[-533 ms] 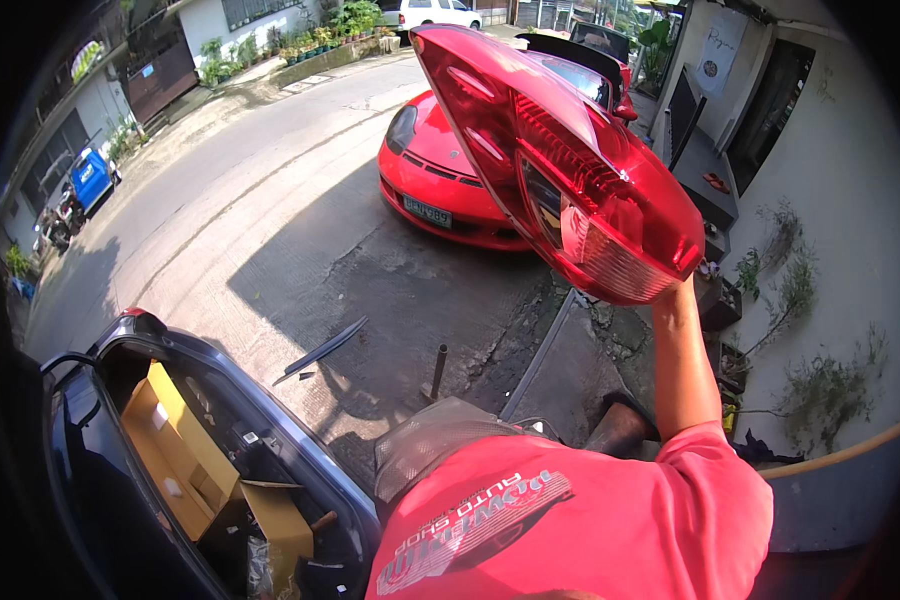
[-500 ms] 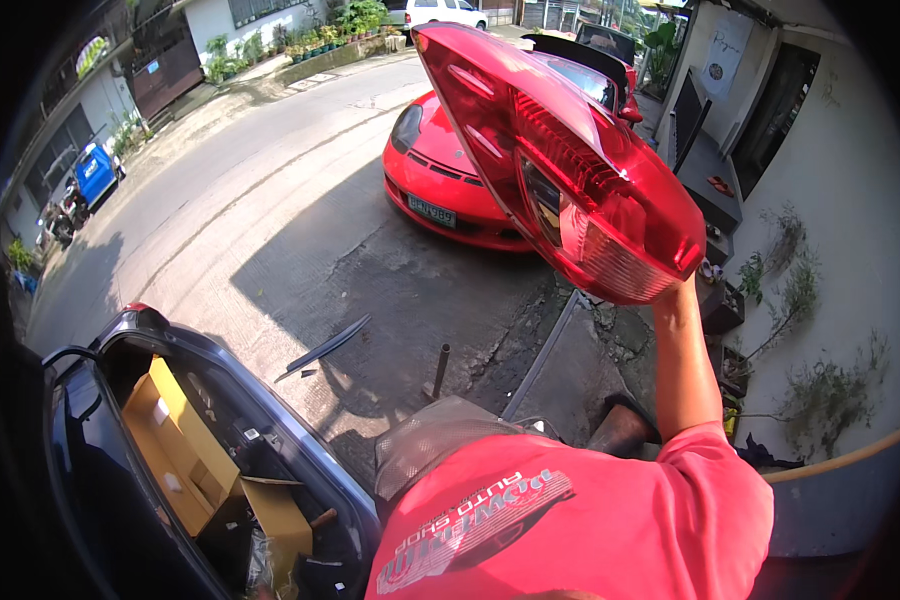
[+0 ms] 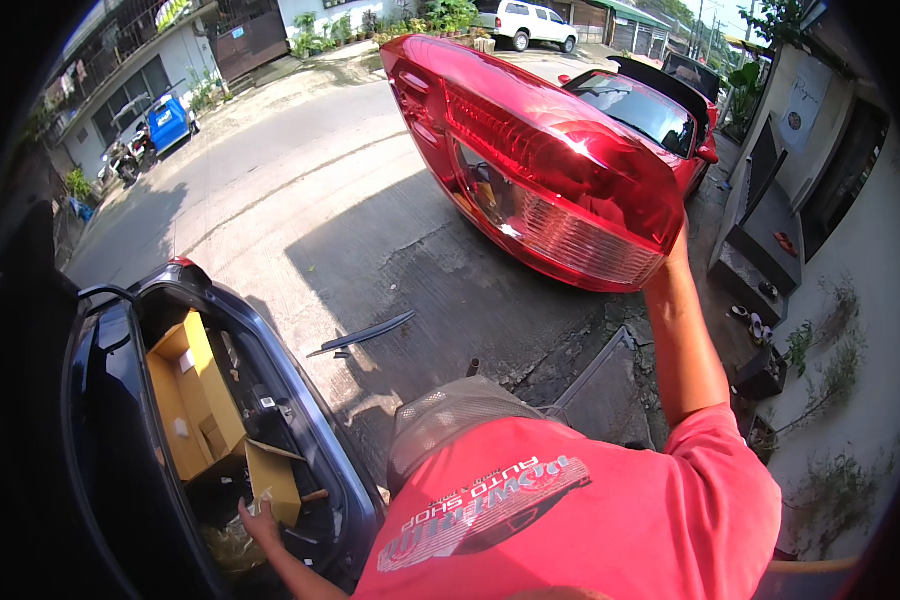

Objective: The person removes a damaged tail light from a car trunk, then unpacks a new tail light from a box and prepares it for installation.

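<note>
My right hand (image 3: 678,262) holds up a large red car tail light (image 3: 560,170) by its right end. Its fingers are hidden behind the light. A ribbed clear section and a smaller clear window show in the red lens. At the lower left, my left hand (image 3: 257,527) reaches into the open trunk of a dark blue car (image 3: 310,420). Its fingers are apart, close over a clear plastic bag (image 3: 232,548); whether they touch it is unclear. Beside that hand stands a cardboard flap or small box (image 3: 273,485), and farther in lies a long open cardboard box (image 3: 198,410).
A red car (image 3: 625,105) with its rear lid raised is parked beyond the tail light. Dark strips (image 3: 365,333) lie on the concrete. On the right are a step (image 3: 760,265), shoes (image 3: 755,325) and plants (image 3: 815,375) along a wall. A short post (image 3: 473,367) stands ahead.
My left hand has come into view and reached into the trunk. The tail light has turned in my right hand, showing more of its ribbed clear section. The view has shifted, moving the surroundings rightward.
</note>
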Demonstrator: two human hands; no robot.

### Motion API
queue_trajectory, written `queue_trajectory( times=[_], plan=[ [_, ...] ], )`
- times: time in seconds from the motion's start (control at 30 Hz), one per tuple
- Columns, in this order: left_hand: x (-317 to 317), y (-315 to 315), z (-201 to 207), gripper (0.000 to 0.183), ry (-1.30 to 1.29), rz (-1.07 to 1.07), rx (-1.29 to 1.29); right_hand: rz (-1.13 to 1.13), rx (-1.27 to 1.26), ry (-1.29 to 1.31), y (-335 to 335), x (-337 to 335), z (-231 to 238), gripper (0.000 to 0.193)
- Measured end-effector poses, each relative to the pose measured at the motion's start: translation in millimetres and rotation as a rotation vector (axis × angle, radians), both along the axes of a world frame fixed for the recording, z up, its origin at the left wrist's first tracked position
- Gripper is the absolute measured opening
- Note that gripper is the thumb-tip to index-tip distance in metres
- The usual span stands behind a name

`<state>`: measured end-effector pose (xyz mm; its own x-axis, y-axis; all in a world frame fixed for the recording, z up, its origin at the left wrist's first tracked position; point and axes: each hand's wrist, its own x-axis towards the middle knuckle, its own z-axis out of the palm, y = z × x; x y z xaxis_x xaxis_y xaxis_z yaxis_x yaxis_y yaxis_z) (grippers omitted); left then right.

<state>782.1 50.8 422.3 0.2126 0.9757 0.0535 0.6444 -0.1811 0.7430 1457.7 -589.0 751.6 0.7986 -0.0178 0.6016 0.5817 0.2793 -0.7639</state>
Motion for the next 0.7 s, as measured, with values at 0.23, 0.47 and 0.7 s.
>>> queue_trajectory(
  times=[0.23,0.47,0.7],
  plan=[
    [275,-169,189,0.108,-0.939,-0.698,-0.547,-0.033,-0.204,-0.339,87,-91,50,0.049],
    [402,-222,306,0.106,-1.52,-0.944,-0.665,0.223,-0.42,-0.996,137,-136,2,0.046],
    [368,-153,318,0.137,-1.439,-1.406,-0.58,0.686,-0.473,-1.04,167,-193,-21,0.038]
  ],
)
